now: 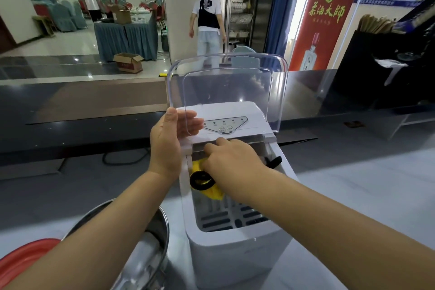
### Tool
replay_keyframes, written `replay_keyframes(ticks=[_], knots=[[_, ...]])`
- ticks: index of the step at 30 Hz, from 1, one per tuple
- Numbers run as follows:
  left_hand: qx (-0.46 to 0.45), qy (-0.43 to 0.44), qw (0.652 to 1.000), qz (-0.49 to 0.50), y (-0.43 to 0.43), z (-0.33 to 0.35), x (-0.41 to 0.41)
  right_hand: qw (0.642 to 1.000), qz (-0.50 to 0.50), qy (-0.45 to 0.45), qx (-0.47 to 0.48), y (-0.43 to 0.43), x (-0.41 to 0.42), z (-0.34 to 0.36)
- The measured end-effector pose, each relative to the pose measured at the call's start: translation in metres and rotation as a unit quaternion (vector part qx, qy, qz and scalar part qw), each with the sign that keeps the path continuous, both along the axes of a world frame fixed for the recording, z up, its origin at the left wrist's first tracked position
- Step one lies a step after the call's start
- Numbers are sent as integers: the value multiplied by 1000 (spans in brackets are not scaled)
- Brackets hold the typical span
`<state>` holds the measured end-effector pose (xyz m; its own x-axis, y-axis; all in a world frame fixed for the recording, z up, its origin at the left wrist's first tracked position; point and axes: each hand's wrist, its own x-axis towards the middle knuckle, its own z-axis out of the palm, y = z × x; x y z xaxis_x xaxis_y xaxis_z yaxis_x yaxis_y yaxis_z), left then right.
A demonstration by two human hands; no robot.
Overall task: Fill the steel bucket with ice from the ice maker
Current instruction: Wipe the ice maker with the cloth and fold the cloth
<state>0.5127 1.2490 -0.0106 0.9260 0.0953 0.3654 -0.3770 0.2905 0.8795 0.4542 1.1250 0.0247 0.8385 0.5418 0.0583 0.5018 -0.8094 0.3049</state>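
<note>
The white box-shaped ice maker (237, 252) stands on the pale desk (367, 195), its near corner close to the bottom of the view, with bare desk open to its right. Just beside it on the left is the round shiny steel bucket (150, 238), its rim near the machine's wall; whether they touch cannot be told. A red-rimmed round thing (21, 259) lies at the far left, cut off by the edge.

The clear plastic lid (230, 87) is swung up and stands upright over the control panel (226, 123). The left hand (167, 146) grips the lid's lower left corner, thumb in front and fingers seen through the plastic. The right hand (233, 158) reaches into the open bin, fingers curled down over a yellow scoop (211, 192) with a black ring (201, 180); whether it has closed on the scoop cannot be told.

The left forearm hides much of the bucket, and what shines inside it is hard to make out. The slotted bin floor (226, 219) shows bare near the front.
</note>
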Motion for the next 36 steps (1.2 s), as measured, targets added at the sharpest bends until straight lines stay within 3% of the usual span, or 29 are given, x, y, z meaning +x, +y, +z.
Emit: replay_keyframes(ticks=[6, 10, 16, 23, 30, 36], knots=[[-7, -8, 1000, 5, -1, -2, -1, 996, -52, -74, 24, 6, 2, -13], [6, -5, 1000, 20, -1, -1, -2, 999, -13, -46, 25, -7, -1, -14], [7, -9, 1000, 14, -1, 0, 0, 997, -68, -44, -3, -25, -12, -7], [3, 1, 1000, 12, 0, 1, 0, 983, -150, -40, -96, -34, -16, -3], [10, 1, 1000, 23, -1, 1, -2, 970, -162, -37, -175, -37, -16, 16], [11, 5, 1000, 26, -2, 1, -3, 985, -125, 18, -119, -49, -21, 24]])
